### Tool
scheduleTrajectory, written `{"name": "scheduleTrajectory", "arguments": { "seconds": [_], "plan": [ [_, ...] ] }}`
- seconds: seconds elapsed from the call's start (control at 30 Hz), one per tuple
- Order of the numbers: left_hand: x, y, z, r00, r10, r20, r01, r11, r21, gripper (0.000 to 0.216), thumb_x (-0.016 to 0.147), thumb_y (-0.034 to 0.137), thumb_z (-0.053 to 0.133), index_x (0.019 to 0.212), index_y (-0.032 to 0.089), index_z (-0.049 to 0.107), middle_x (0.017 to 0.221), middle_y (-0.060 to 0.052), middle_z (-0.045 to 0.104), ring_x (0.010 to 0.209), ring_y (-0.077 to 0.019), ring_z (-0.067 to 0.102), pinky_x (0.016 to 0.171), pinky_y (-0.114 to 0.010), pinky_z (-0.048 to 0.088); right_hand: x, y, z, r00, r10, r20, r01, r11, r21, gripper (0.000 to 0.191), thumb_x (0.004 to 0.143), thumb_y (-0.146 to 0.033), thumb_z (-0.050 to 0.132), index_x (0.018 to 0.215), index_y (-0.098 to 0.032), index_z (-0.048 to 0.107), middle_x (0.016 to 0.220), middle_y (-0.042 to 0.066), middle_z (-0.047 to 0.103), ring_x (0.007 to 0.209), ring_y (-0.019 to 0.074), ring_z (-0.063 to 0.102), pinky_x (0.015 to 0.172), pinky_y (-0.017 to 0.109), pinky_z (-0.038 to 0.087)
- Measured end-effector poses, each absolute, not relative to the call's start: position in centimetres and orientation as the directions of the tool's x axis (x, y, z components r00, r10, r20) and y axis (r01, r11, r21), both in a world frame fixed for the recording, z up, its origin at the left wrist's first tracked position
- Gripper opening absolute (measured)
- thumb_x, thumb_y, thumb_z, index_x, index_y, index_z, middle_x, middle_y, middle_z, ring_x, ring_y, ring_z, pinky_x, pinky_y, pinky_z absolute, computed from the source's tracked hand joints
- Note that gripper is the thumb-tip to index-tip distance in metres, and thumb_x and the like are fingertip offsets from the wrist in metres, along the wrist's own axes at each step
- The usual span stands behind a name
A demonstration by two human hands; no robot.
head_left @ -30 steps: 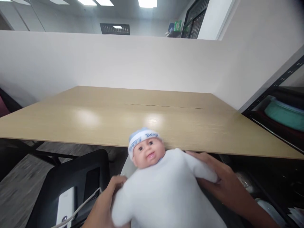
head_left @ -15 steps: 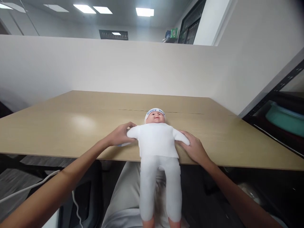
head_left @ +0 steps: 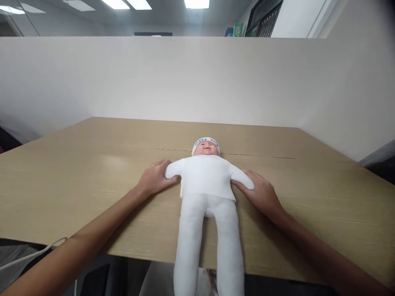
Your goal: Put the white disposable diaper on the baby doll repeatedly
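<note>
A baby doll (head_left: 207, 174) in a white top and white trousers lies face up on the wooden table (head_left: 123, 222), its head away from me and its legs reaching over the near edge. Around its head is a white band (head_left: 206, 140) with blue lettering. My left hand (head_left: 158, 177) grips the doll's arm on the left, thumb below and fingers behind. On the other side, my right hand (head_left: 259, 190) is closed round the opposite arm. The doll's feet are out of view.
Behind the table rises a pale partition wall (head_left: 191, 78). A white cable (head_left: 40, 251) runs beside my left forearm at the lower left. My lap (head_left: 159, 279) shows under the near edge.
Both hands have carried the doll forward, so its torso and upper legs now lie over the table. My view has moved closer to the table too, and both grips stay on its arms.
</note>
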State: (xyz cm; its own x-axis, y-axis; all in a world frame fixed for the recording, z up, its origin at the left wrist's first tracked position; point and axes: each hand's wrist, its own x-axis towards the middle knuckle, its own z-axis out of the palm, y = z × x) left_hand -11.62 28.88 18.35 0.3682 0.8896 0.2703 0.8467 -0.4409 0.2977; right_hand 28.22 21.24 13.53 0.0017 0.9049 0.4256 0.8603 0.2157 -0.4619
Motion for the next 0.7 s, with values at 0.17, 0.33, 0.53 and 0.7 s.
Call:
{"name": "scheduleTrajectory", "arguments": {
  "seconds": [0.17,0.33,0.53,0.7],
  "plan": [
    [-11.3,34.1,17.1,0.405,0.843,0.353,0.845,-0.493,0.208,0.050,0.095,0.064,0.061,0.120,0.021,0.070,0.114,-0.010,0.076,0.105,-0.0318,0.069,0.086,-0.039,0.051,29.1,26.4,12.8,-0.073,0.880,0.469,0.885,0.274,-0.377,0.045,0.106,-0.064,0.058,0.128,-0.027,0.072,0.123,0.008,0.080,0.109,0.0344,0.073,0.092,0.047,0.054],
    [-10.8,39.3,16.6,0.456,0.781,0.426,0.837,-0.539,0.092,0.055,0.097,0.066,0.057,0.121,0.018,0.072,0.115,-0.014,0.077,0.109,-0.0335,0.067,0.100,-0.045,0.051,30.1,32.0,12.3,-0.105,0.861,0.498,0.894,0.301,-0.331,0.049,0.106,-0.065,0.056,0.133,-0.027,0.073,0.126,0.009,0.079,0.114,0.0350,0.071,0.098,0.048,0.054],
    [-9.9,44.0,16.5,0.445,0.806,0.390,0.852,-0.515,0.094,0.064,0.098,0.069,0.051,0.129,0.017,0.071,0.117,-0.014,0.078,0.107,-0.0345,0.070,0.098,-0.046,0.052,30.5,37.2,12.7,-0.123,0.857,0.500,0.914,0.294,-0.279,0.053,0.105,-0.067,0.055,0.130,-0.025,0.075,0.120,0.012,0.080,0.111,0.0377,0.070,0.098,0.052,0.054],
    [-11.3,43.2,16.8,0.428,0.831,0.356,0.834,-0.515,0.200,0.075,0.097,0.079,0.053,0.141,0.019,0.064,0.129,-0.013,0.077,0.116,-0.0358,0.071,0.102,-0.046,0.052,31.0,36.1,13.1,-0.107,0.882,0.459,0.875,0.303,-0.377,0.061,0.102,-0.064,0.061,0.150,-0.026,0.061,0.141,0.012,0.074,0.118,0.0375,0.073,0.096,0.048,0.057]
  ]
}}
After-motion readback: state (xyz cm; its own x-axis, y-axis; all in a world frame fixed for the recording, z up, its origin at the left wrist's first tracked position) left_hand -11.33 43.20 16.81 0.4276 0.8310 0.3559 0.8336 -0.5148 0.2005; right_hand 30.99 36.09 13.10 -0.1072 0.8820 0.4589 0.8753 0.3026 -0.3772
